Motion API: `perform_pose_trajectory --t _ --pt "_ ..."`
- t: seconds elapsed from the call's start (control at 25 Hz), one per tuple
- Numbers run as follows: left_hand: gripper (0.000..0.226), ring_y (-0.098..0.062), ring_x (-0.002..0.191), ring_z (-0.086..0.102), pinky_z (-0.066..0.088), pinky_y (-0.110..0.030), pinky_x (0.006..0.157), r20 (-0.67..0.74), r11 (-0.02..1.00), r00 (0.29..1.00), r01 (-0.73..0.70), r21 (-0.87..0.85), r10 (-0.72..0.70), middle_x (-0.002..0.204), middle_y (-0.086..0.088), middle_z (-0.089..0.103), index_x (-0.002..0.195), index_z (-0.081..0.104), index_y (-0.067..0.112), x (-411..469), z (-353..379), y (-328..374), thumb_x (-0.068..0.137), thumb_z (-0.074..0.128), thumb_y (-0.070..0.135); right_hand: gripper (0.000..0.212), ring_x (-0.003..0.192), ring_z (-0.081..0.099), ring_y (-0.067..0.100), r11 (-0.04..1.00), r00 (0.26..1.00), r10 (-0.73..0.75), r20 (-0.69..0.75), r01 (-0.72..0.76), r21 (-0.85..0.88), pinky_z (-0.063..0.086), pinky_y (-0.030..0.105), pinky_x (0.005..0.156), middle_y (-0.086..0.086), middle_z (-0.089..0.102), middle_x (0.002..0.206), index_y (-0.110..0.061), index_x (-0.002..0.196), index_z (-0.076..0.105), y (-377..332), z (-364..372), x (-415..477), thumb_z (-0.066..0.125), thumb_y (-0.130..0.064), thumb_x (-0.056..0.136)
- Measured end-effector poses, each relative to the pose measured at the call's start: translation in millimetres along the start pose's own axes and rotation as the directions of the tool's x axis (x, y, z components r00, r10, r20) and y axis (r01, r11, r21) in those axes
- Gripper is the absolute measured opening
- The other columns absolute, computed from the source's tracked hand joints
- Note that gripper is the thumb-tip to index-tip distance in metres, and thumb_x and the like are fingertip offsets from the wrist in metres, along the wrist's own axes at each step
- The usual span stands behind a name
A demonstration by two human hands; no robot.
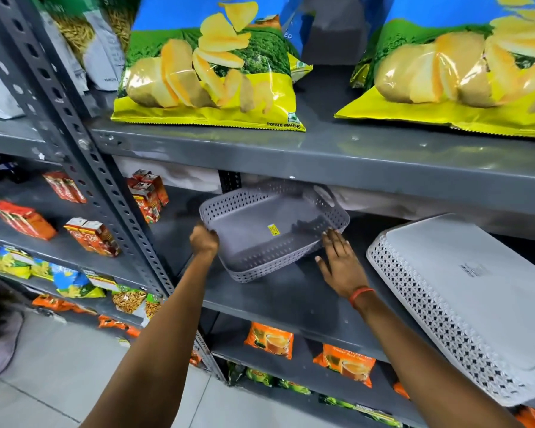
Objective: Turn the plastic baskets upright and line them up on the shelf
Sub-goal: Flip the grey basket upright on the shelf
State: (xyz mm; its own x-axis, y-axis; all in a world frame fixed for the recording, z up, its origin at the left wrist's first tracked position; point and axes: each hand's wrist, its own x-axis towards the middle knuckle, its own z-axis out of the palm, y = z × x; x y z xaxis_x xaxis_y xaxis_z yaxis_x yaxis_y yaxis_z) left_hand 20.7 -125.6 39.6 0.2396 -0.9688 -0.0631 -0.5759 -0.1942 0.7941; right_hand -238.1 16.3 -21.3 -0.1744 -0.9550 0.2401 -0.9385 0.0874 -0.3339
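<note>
plastic this thin and perforated should be light and a bit springy, so the grey basket [269, 230] at the centre of the frame will likely flex if you squeeze one wall; take it by the rim at opposite ends. your left hand [204, 240] is closed over its left rim corner, holding it, while your right hand [340, 262] lies open and spread with its fingertips touching the lower right edge, not gripping. the basket sits open side up on the grey shelf [291, 301], tilted, its far side seemingly raised, with a small yellow sticker [273, 229] on its smooth floor and rows of little holes around the low walls. in the right of the frame the white basket [464, 301] lies upside down on the same shelf, its flat base showing and lattice wall facing you; judging by its size it needs both hands on the long rims.
</note>
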Motion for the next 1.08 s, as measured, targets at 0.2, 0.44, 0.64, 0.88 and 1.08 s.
perform_pose_trajectory --t 0.2,0.44,0.64,0.88,1.08 --pt "0.068 -0.037 0.145 0.013 0.01 -0.046 0.12 0.135 0.884 0.955 -0.295 0.364 0.263 0.156 -0.024 0.012 0.145 0.012 0.001 -31.0 20.2 -15.1 0.095 0.047 0.031 0.064 0.139 0.026 0.034 0.999 1.0 -0.023 0.0 0.023 -0.036 0.027 0.049 0.114 0.023 0.033 0.148 -0.002 0.139 0.028 -2.6 1.3 -0.3 0.028 -0.037 0.086" --pt "0.019 -0.038 0.099 0.065 0.053 -0.043 0.081 0.419 0.588 0.686 -0.727 0.355 0.595 0.107 -0.018 0.072 0.107 0.064 0.015 -101.4 32.8 -16.6 0.091 0.054 0.017 0.057 0.133 0.038 0.035 0.995 0.998 -0.045 -0.047 0.041 -0.086 0.028 0.049 0.112 0.022 0.045 0.14 -0.004 0.136 0.036 -1.5 -2.7 -3.2 0.029 -0.03 0.085" --pt "0.016 -0.036 0.101 0.063 0.047 -0.041 0.086 0.35 0.601 0.733 -0.68 0.42 0.584 0.105 -0.014 0.072 0.099 0.065 0.014 -85.8 11.5 -37.1 0.087 0.054 0.011 0.041 0.116 0.042 0.025 0.98 0.962 -0.166 -0.219 0.137 -0.143 0.023 0.044 0.111 0.013 0.06 0.12 -0.008 0.126 0.05 -4.7 -3.1 -23.0 0.035 -0.02 0.089" --pt "0.021 -0.034 0.12 0.048 0.043 -0.046 0.097 0.317 0.585 0.768 -0.633 0.507 0.557 0.118 -0.011 0.063 0.113 0.057 0.017 -58.6 -9.3 -57.0 0.095 0.046 0.019 0.035 0.105 0.05 0.024 0.983 0.952 -0.112 -0.283 0.063 -0.175 0.022 0.043 0.11 0.007 0.064 0.107 -0.016 0.115 0.058 -15.1 4.3 -36.3 0.035 -0.027 0.091" --pt "0.028 -0.033 0.128 0.036 0.044 -0.048 0.098 0.423 0.614 0.802 -0.596 0.517 0.423 0.131 -0.013 0.046 0.124 0.047 0.017 -30.9 -25.3 -58.5 0.097 0.037 0.017 0.029 0.097 0.046 0.024 0.981 0.912 -0.177 -0.37 0.132 -0.145 0.033 0.046 0.103 0.011 0.067 0.094 -0.011 0.106 0.064 -26.0 15.3 -44.5 0.041 -0.021 0.091"
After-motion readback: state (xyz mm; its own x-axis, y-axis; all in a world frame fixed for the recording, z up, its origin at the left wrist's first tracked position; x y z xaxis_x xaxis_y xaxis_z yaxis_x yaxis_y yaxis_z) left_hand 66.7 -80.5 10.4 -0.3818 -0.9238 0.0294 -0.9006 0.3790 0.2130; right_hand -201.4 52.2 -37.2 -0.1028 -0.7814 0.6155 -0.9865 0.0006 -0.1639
